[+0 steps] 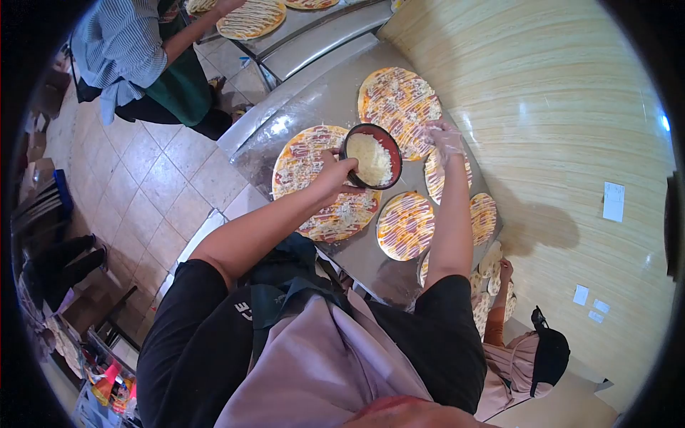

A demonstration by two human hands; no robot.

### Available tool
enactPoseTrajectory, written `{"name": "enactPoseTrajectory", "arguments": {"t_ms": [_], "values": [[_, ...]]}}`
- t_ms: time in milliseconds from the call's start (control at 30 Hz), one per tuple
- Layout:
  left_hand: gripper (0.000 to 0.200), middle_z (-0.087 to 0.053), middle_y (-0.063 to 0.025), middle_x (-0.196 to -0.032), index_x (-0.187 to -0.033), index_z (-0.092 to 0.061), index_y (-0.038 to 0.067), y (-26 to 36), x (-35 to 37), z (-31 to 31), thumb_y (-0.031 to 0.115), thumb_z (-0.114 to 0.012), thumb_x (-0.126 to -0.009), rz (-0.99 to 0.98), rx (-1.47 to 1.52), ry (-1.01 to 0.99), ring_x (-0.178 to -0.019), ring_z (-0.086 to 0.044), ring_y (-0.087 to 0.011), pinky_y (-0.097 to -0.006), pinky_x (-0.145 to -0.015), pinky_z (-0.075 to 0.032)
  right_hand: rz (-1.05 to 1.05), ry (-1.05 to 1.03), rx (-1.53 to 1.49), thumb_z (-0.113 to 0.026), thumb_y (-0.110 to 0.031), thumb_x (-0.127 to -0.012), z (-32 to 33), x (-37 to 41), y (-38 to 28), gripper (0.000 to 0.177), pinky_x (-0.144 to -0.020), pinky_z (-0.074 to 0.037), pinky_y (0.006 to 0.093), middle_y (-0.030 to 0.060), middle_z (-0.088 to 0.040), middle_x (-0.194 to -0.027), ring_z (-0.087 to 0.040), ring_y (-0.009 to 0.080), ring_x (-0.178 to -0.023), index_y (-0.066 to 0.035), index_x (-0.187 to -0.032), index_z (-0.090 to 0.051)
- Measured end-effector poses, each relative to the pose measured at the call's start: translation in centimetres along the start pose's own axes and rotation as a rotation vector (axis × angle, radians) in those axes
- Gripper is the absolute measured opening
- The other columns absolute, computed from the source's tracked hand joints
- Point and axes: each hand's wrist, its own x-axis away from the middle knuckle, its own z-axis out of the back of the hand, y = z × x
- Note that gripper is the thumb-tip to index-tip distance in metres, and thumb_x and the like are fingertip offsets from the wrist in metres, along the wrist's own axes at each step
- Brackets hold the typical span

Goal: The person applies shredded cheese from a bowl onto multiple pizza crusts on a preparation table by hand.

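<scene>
We held a dark bowl (347, 151) of white grated cheese (371, 158) in our left hand (334, 173), near the middle of the frame. The fingers were closed tight on its rim. The bowl tipped a bit toward the other hand, we think so the cheese was easy to reach. Our right hand (444, 138) wore a thin clear glove, likely to keep the food clean. It hung just right of the bowl, above the top pizza (396, 100), with fingers loosely curled. We could not tell if it held any cheese. Below the bowl lay a big pizza (303, 160), and a small pizza (405, 225) sat lower down. They all lay flat and close together on the shiny metal table (314, 107), likely so one hand could get to each. In the upper left, another person in a striped shirt (121, 43) worked at more pizzas
</scene>
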Motion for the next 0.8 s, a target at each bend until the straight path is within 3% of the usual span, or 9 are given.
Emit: {"name": "enactPoseTrajectory", "arguments": {"t_ms": [167, 300, 367, 433, 467, 567, 600, 667, 800], "values": [[0.062, -0.037, -0.0184, -0.11, -0.123, -0.016, 0.006, -0.2, 1.5, 1.6, 0.002, -0.052, -0.072, -0.04, 0.034, 0.027, -0.093, -0.052, -0.0278, -0.047, -0.066, -0.058, 0.064, 0.108, 0.292, -0.069, -0.007, -0.072, 2.2, -8.8, 9.0, 0.023, -0.058, -0.05, 0.0263, 0.0073, -0.065, -0.084, -0.06, 0.0121, -0.067, -0.004, -0.095, -0.067], [0.066, -0.038, -0.0142, -0.109, -0.13, -0.013, 0.008, -0.4, 3.2, 3.1, 0.001, -0.049, -0.075, -0.026, 0.043, 0.011, -0.098, -0.048, -0.0237, -0.0524, -0.073, -0.055, 0.008, 0.043, 0.488, -0.071, -0.012, -0.071, -0.2, -10.3, 7.5, 0.019, -0.059, -0.051, 0.0264, 0.0057, -0.066, -0.079, -0.061, 0.0124, -0.066, -0.008, -0.09, -0.07], [0.066, -0.039, -0.0148, -0.104, -0.128, -0.016, 0.01, -0.8, 4.0, 3.9, 0.002, -0.052, -0.073, -0.036, 0.055, 0.028, -0.095, -0.049, -0.0245, -0.0498, -0.073, -0.056, 0.034, 0.034, 0.492, -0.071, -0.016, -0.071, -1.7, -10.9, 6.1, 0.016, -0.056, -0.051, 0.0267, 0.006, -0.066, -0.078, -0.061, 0.0136, -0.063, -0.007, -0.084, -0.071], [0.065, -0.04, -0.0145, -0.102, -0.128, -0.016, 0.01, -0.8, 4.8, 4.5, 0.002, -0.052, -0.074, -0.027, 0.056, 0.051, -0.095, -0.049, -0.0233, -0.0483, -0.073, -0.056, 0.343, 0.072, 0.813, -0.069, -0.026, -0.073, -2.3, -12.2, 5.0, 0.018, -0.06, -0.052, 0.0296, 0.0067, -0.068, -0.081, -0.064, 0.017, -0.067, -0.012, -0.083, -0.072], [0.065, -0.041, -0.0141, -0.101, -0.128, -0.017, 0.01, -0.8, 5.2, 4.8, 0.003, -0.051, -0.074, -0.021, 0.044, 0.064, -0.095, -0.05, -0.023, -0.0463, -0.071, -0.056, 0.271, 0.103, 0.867, -0.067, -0.031, -0.072, -2.6, -13.3, 4.0, 0.019, -0.07, -0.052, 0.0316, 0.0068, -0.069, -0.088, -0.065, 0.0209, -0.075, -0.019, -0.086, -0.073], [0.064, -0.042, -0.0135, -0.1, -0.128, -0.017, 0.011, -1.4, 5.7, 5.9, 0.003, -0.051, -0.074, -0.036, 0.045, 0.074, -0.095, -0.05, -0.0233, -0.0451, -0.07, -0.056, 0.07, 0.051, 0.629, -0.062, -0.029, -0.076, -2.1, -21.0, 5.5, 0.021, -0.082, -0.048, 0.035, 0.0072, -0.068, -0.095, -0.064, 0.0244, -0.091, -0.021, -0.093, -0.071], [0.063, -0.042, -0.0133, -0.1, -0.128, -0.017, 0.011, -1.3, 6.1, 5.9, 0.003, -0.05, -0.074, -0.038, 0.026, 0.1, -0.094, -0.051, -0.0235, -0.0442, -0.07, -0.056, 0.073, 0.039, 0.629, -0.062, -0.029, -0.076, -2.5, -20.6, 4.0, 0.021, -0.082, -0.048, 0.035, 0.0072, -0.068, -0.095, -0.064, 0.0244, -0.091, -0.021, -0.093, -0.071], [0.063, -0.042, -0.0133, -0.1, -0.127, -0.017, 0.011, -1.7, 6.1, 6.4, 0.003, -0.05, -0.074, -0.037, 0.051, 0.114, -0.094, -0.051, -0.0234, -0.0442, -0.071, -0.056, 0.175, 0.147, 1.117, -0.055, -0.033, -0.078, -2.8, -18.6, -0.3, 0.026, -0.083, -0.048, 0.0369, 0.0114, -0.066, -0.099, -0.063, 0.0273, -0.094, -0.018, -0.092, -0.07], [0.063, -0.042, -0.013, -0.1, -0.127, -0.017, 0.011, -1.6, 6.4, 6.5, 0.003, -0.051, -0.074, -0.04, 0.095, 0.104, -0.094, -0.051, -0.0231, -0.0447, -0.072, -0.056, 0.224, 0.09, 1.01, -0.052, -0.035, -0.079, -0.5, -19.9, 1.4, 0.029, -0.085, -0.048, 0.0396, 0.0112, -0.064, -0.104, -0.062, 0.0299, -0.096, -0.017, -0.094, -0.069]]}}
